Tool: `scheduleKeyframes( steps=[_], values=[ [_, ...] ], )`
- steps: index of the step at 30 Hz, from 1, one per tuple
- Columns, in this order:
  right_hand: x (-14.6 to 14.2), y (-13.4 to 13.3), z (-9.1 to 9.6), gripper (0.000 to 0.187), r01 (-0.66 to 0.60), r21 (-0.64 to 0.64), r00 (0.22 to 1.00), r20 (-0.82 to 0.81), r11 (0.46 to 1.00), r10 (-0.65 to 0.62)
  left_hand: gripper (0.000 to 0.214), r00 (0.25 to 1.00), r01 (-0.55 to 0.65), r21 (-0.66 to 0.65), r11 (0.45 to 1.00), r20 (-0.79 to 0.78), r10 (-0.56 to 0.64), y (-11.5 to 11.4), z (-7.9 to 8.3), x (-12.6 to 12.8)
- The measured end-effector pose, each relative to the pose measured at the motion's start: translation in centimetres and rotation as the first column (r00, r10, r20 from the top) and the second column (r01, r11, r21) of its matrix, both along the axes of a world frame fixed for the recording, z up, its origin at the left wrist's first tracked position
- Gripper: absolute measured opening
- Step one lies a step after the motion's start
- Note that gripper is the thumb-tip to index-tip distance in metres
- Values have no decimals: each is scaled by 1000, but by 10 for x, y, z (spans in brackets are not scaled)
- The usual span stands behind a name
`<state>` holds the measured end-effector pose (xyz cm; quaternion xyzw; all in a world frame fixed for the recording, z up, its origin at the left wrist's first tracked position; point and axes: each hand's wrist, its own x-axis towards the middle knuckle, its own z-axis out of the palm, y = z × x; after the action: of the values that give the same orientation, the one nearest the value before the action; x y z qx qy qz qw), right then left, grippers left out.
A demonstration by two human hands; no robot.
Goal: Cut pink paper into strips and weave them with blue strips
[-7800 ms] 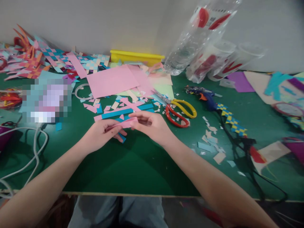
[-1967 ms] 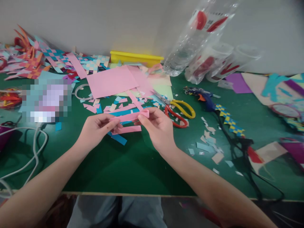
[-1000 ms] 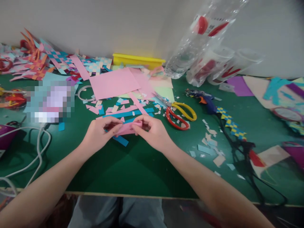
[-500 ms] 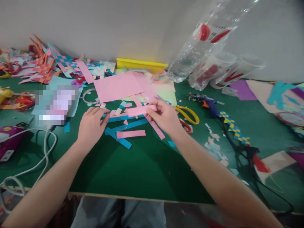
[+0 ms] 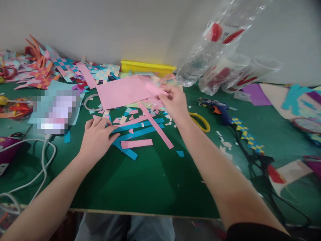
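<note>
My right hand point(image 5: 174, 102) pinches a short pink paper strip point(image 5: 153, 89) by its right end, raised over the large pink sheet point(image 5: 120, 92). My left hand point(image 5: 96, 135) is low over the table, thumb and fingers apart, at the left ends of some paper strips. Beside its fingertips lie two blue paper strips point(image 5: 142, 131) and a thin pink strip, and whether it touches them I cannot tell. A shorter pink strip point(image 5: 136, 144) rests just in front of these. One long pink strip point(image 5: 160, 129) slants across the blue ones toward the right.
Yellow-handled scissors point(image 5: 200, 122) are partly behind my right forearm. A glue gun point(image 5: 223, 112) lies to the right, near plastic cups point(image 5: 235, 72) and a clear bottle point(image 5: 200, 50). On the left are a blurred-out phone point(image 5: 59, 110), its white cable point(image 5: 45, 160) and piled paper scraps point(image 5: 47, 72).
My right hand has lifted the pink strip up and away from the blue strips, over the pink sheet. My left hand has shifted slightly down, its thumb and fingers further apart.
</note>
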<state>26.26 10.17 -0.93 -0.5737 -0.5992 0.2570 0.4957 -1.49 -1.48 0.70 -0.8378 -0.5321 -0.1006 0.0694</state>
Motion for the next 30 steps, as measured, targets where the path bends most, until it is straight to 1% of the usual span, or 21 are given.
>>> scheduleKeyframes(
  steps=[3, 6, 7, 8, 9, 10, 11, 12, 13, 14, 15, 16, 17, 19, 21, 23, 24, 26, 28, 30],
  values=[
    [2, 8, -4, 26, 5, 31, 979, 206, 999, -11, 25, 999, 43, -32, 999, 21, -43, -3, 4, 0],
    [-1, 4, 2, 44, -31, 118, 915, 402, 993, -19, 21, 989, 58, -49, 997, 142, -51, -3, 5, 0],
    [-4, 0, 6, 46, -72, 151, 894, 449, 986, -3, 20, 983, 65, -50, 997, 173, -55, -3, 4, -1],
    [-7, -4, 11, 45, -135, 167, 874, 485, 977, 38, 20, 981, 76, -51, 996, 181, -66, -2, 4, -1],
    [-10, -10, 16, 41, -226, 159, 848, 517, 961, 114, 20, 982, 88, -53, 995, 171, -78, -2, 3, -1],
    [-13, -15, 20, 35, -338, 116, 803, 553, 934, 222, 21, 985, 100, -59, 993, 147, -90, -2, 3, -1],
    [-16, -20, 24, 30, -451, 46, 735, 585, 891, 342, 22, 988, 106, -65, 992, 118, -98, -2, 2, -1],
    [-19, -24, 27, 26, -545, -37, 648, 616, 838, 448, 24, 991, 109, -75, 991, 91, -102, -2, 3, 0],
    [-21, -28, 28, 25, -600, -107, 567, 642, 793, 516, 26, 992, 112, -96, 989, 68, -106, -2, 3, 1],
    [-23, -31, 28, 25, -624, -156, 505, 667, 765, 548, 28, 993, 117, -122, 986, 49, -112, -3, 4, 1],
    [-24, -32, 27, 25, -632, -192, 461, 686, 751, 564, 31, 993, 120, -140, 983, 34, -117, -4, 5, 2],
    [-25, -33, 25, 24, -630, -214, 437, 696, 746, 569, 34, 992, 123, -150, 981, 17, -122, -6, 5, 4],
    [-26, -33, 24, 22, -625, -227, 431, 697, 747, 573, 37, 992, 123, -151, 981, -2, -125, -7, 6, 5],
    [-28, -33, 23, 13, -615, -249, 451, 668, 748, 592, 40, 990, 123, -136, 983, -56, -132, -9, 7, 7],
    [-31, -32, 24, 6, -595, -272, 489, 624, 756, 609, 42, 982, 136, -110, 985, -115, -149, -11, 7, 8],
    [-34, -31, 27, 9, -567, -298, 529, 583, 768, 617, 43, 972, 169, -75, 983, -152, -178, -12, 7, 8],
    [-35, -31, 29, 11, -548, -305, 561, 556, 779, 613, 43, 968, 188, -55, 981, -160, -195, -12, 6, 8],
    [-38, -30, 31, 11, -504, -296, 668, 462, 812, 583, 43, 962, 222, -10, 975, -161, -221, -13, 4, 8],
    [-40, -28, 31, 7, -449, -272, 800, 302, 851, 519, 41, 958, 246, 38, 969, -159, -237, -13, 3, 7],
    [-41, -25, 32, 6, -399, -252, 889, 131, 882, 439, 40, 957, 257, 86, 963, -158, -242, -13, 2, 6]
  ],
)
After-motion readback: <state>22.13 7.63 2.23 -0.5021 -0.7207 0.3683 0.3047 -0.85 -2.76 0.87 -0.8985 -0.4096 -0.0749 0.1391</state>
